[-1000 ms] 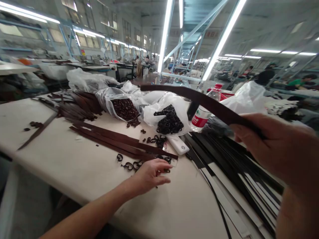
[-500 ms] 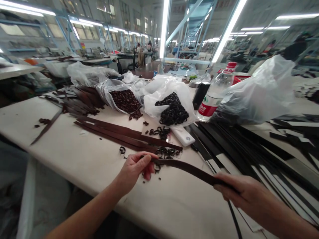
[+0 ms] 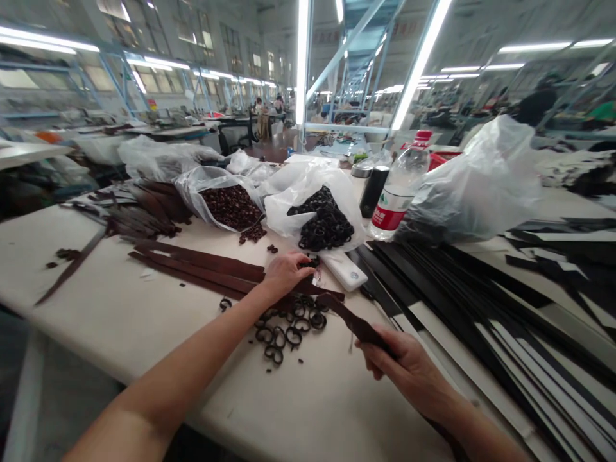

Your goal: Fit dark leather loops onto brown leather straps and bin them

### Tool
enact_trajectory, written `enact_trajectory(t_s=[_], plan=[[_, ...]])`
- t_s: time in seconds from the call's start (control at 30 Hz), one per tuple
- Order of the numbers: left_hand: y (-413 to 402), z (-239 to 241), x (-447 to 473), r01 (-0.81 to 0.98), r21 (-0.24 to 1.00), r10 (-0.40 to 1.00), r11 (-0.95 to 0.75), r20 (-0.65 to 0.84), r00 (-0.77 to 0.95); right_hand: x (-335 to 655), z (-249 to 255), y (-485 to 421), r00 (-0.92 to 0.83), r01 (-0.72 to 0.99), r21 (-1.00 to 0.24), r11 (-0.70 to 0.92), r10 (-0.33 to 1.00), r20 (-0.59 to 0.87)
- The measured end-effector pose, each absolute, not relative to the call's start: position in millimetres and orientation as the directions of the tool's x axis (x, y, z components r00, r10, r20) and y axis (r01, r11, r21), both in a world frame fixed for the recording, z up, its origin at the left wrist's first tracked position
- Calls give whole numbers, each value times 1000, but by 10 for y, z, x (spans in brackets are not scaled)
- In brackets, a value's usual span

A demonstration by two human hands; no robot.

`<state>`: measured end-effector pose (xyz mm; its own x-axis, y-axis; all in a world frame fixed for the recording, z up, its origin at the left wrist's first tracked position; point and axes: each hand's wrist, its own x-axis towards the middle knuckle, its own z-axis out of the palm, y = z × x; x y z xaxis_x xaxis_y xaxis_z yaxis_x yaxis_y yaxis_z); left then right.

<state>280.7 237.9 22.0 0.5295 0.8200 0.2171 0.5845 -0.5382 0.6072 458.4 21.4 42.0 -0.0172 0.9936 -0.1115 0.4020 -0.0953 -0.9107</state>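
My right hand (image 3: 397, 359) is closed around a dark brown leather strap (image 3: 349, 317), whose free end points up and left over the table. Farther forward, my left hand (image 3: 286, 274) reaches into the small black loops (image 3: 312, 262) beside a white phone-like device (image 3: 345, 270). Its thumb and fingers are bent together at the loops; what they pinch is hidden. Below that wrist lie several larger black rings (image 3: 293, 335). Brown leather strips (image 3: 202, 263) pass under my left forearm.
Behind stand an open bag of brown pieces (image 3: 231, 205), a bag of black loops (image 3: 327, 224), a black flask (image 3: 373, 191) and a plastic bottle (image 3: 392, 205). Long black strips (image 3: 447, 289) cover the right side. A stuffed clear bag (image 3: 481, 186) sits behind them.
My left hand has let go of the strap's end and moved forward to the small black loops. My right hand, still holding the strap, has shifted left. The view has turned slightly right.
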Motion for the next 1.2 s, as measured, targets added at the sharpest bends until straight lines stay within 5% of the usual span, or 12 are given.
enact_trajectory(t_s=[0.23, 0.57, 1.2], plan=[[2730, 24, 3201, 698, 523, 859, -489, 148, 491, 4621, 299, 227, 50, 283, -953, -108, 994, -98], [2911, 66, 3060, 717, 615, 920, -329, 39, 389, 4608, 308, 276, 88, 188, -970, -152, 987, -138], [2705, 366, 2472, 602, 571, 830, -558, 402, 388, 4674, 210, 316, 129, 49, -977, -209, 971, -202]])
